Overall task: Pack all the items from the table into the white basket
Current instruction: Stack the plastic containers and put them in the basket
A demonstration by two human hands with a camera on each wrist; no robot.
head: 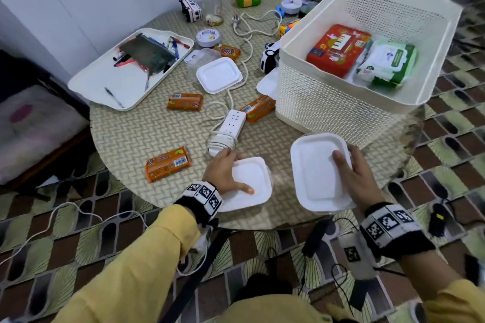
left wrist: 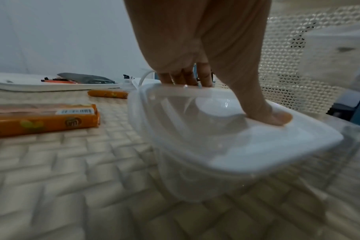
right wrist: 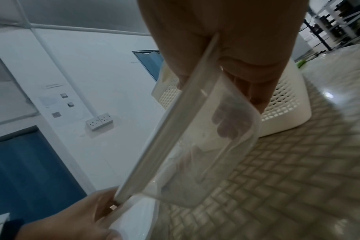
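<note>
Beside the white basket (head: 341,102) on the woven desk (head: 147,136), my right hand (head: 359,176) grips one lidded container (head: 315,181), lifted and tilted; my left hand (head: 225,173) grips another (head: 252,186) nearby.

A white perforated basket (head: 328,102) is placed on the round woven table (head: 136,136); a red tin (head: 338,48) and a green wipes pack (head: 388,63) are seen inside it. Just in front of the basket, one white-lidded clear container (head: 319,170) is held tilted, and another (head: 249,183) is gripped left of it. Orange packets (head: 168,168) are scattered to the basket's left.
</note>
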